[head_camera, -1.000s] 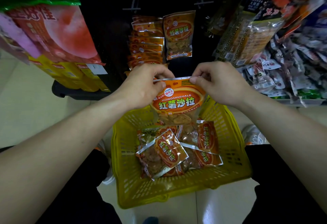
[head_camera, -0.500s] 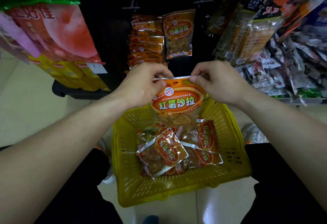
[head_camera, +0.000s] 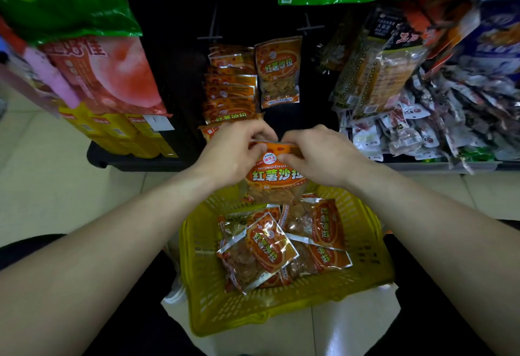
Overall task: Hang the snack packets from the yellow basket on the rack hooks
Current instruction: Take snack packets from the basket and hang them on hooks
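Left grip [head_camera: 233, 153] and right grip [head_camera: 318, 156] are each clamped on the top edge of one orange snack packet [head_camera: 274, 180], which hangs with its long axis vertical, just above the yellow basket [head_camera: 205, 293]. The rack hook [head_camera: 308, 28] lies up and ahead of both, nearer the right grip.

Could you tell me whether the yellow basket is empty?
Not empty. Several orange packets lie inside the basket, while the left hand and right hand pinch another packet above it.
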Action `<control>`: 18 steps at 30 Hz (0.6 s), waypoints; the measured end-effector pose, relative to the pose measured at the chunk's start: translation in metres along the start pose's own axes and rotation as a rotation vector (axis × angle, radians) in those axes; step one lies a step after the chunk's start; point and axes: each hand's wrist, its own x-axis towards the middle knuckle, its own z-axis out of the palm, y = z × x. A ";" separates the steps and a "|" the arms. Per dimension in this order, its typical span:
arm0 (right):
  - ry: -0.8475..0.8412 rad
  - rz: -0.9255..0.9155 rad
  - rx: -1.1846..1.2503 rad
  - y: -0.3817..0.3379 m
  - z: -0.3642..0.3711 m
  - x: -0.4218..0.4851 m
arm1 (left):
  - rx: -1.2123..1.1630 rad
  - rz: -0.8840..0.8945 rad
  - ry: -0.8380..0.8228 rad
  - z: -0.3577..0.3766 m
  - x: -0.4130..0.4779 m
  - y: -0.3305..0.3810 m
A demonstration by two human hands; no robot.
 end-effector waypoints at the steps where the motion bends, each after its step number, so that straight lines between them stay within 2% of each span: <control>1: 0.004 -0.001 -0.009 -0.001 -0.001 -0.001 | -0.018 -0.002 0.015 0.000 -0.001 0.001; 6: 0.072 0.066 -0.081 -0.009 -0.001 -0.010 | -0.095 -0.037 0.039 0.003 -0.008 0.006; 12: 0.211 0.088 -0.230 0.000 -0.018 -0.009 | -0.116 -0.139 0.198 -0.004 -0.010 -0.001; 18: 0.237 0.125 -0.255 0.029 -0.034 0.024 | -0.062 -0.215 0.141 0.002 -0.005 -0.027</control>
